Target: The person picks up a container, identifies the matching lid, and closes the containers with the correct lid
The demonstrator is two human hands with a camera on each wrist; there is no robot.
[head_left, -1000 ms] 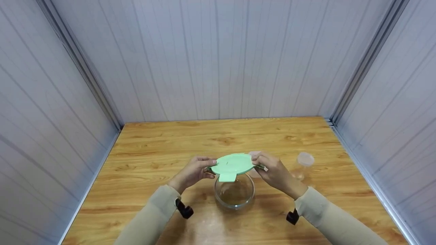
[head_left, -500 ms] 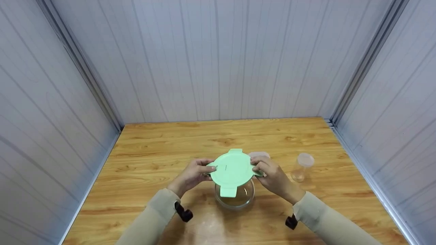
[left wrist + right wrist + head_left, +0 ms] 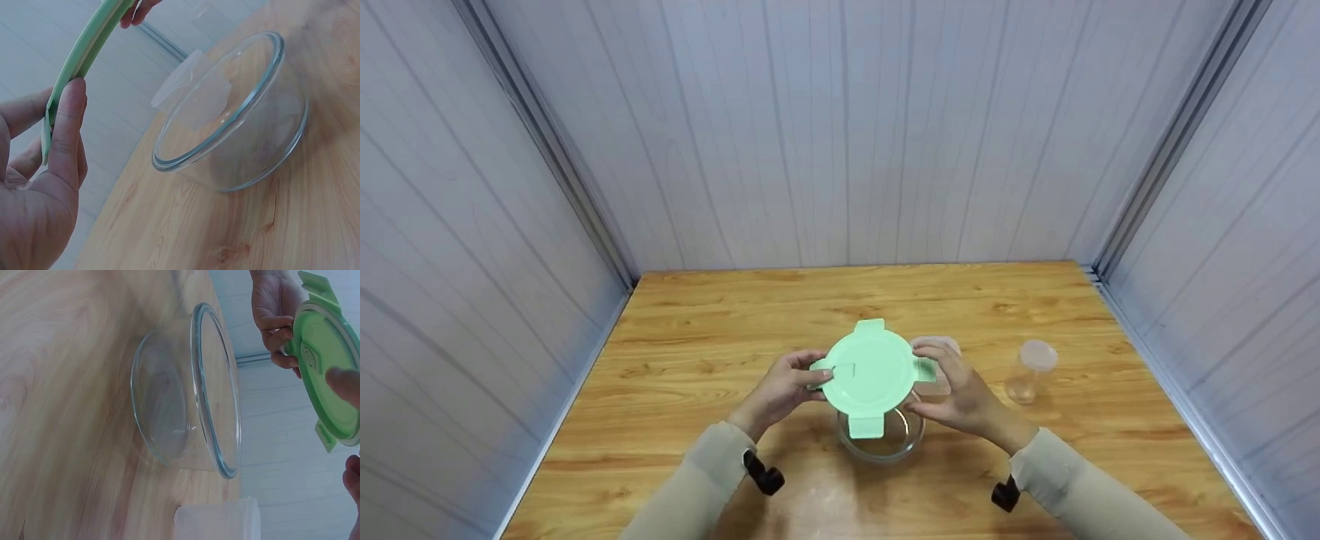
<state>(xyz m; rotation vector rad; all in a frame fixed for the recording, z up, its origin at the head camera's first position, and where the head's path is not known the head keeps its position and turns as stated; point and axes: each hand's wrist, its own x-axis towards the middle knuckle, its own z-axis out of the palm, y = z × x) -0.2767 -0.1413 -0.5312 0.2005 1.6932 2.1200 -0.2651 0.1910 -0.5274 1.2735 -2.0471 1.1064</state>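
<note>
A round light-green lid [image 3: 877, 367] with flaps around its rim is held above a round clear glass bowl [image 3: 919, 442]. My left hand [image 3: 776, 390] pinches its left side, thumb on the top face and fingers beneath. My right hand [image 3: 964, 394] is at the lid's right side with fingers and thumb spread apart, around the right flap. In the right wrist view the lid's underside [image 3: 323, 382] shows a pale seal along its edge, and the right thumb [image 3: 344, 385] overlaps it. The glass bowl [image 3: 163, 405] stands upright on the table.
Behind the bowl stands a translucent plastic container [image 3: 945, 346], partly hidden by my right hand. Farther right is a clear jar [image 3: 1023, 384] with a whitish cap. The wooden table [image 3: 690, 322] is enclosed by pale panel walls [image 3: 810, 135].
The lid has tilted so its top face now faces the head camera more fully. My right fingers have let go of the right flap and spread apart; my left hand keeps its hold.
</note>
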